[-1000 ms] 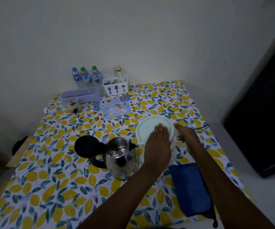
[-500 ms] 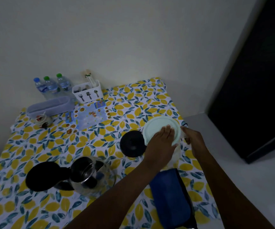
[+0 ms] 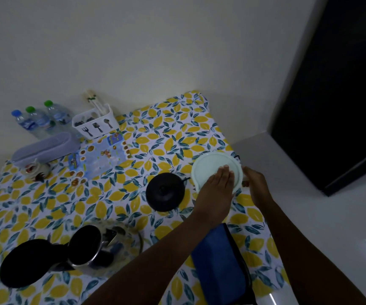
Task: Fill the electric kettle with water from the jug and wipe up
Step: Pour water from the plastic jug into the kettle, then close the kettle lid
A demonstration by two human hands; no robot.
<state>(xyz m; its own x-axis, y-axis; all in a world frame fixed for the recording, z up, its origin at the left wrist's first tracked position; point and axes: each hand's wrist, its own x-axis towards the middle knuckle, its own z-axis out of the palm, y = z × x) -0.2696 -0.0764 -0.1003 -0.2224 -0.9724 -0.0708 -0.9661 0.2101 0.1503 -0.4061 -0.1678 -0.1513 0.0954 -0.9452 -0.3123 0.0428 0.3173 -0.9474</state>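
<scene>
Resting flat on the jug lid (image 3: 210,167), left hand (image 3: 218,190).

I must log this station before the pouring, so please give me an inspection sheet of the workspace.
Surface: lemon-print tablecloth, no spill seen.
Job's things: kettle open, off its black base; jug lid in place; blue cloth folded.
Clutter: three bottles, cutlery holder, lilac box.
Grippers: left hand flat on lid; right hand beside jug.
Cables: thin black cord behind jug.
Surroundings: pale wall.
</scene>
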